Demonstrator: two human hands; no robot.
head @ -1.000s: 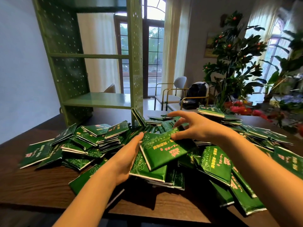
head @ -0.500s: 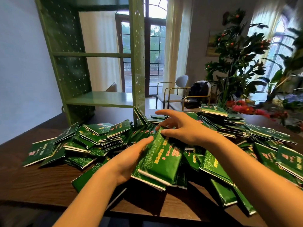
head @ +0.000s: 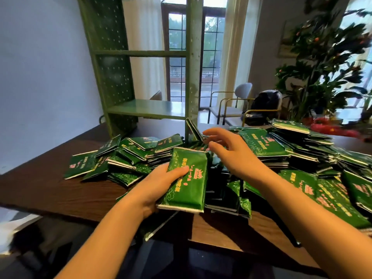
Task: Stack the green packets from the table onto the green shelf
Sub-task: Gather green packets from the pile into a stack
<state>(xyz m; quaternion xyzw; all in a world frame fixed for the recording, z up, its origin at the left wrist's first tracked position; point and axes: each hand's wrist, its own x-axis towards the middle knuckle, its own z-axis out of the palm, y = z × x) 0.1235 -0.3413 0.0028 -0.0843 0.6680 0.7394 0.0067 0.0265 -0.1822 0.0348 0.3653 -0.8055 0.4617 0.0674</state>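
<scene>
Two bare forearms enter from the lower edge of the frame. At lower centre, the left hand (head: 157,186) grips a flat green plastic packet with pink lettering (head: 191,188), its thumb pressed across the printed face, over the near edge of the heap. Just above and to the right, the right hand (head: 231,158) hovers with fingers spread and relaxed, holding nothing. The heap of similar green packets (head: 138,150) sprawls across the dark brown wooden table (head: 50,188) from centre left to the right edge, partly in loose stacks. Behind it, at upper centre, the green perforated metal shelf (head: 149,108) stands on the table, and one packet leans against its right upright. Farther back are a grey chair with a brass frame (head: 239,97), a black bag (head: 265,101), a glazed door (head: 209,57) and, at upper right, a dark leafy plant (head: 326,73).
</scene>
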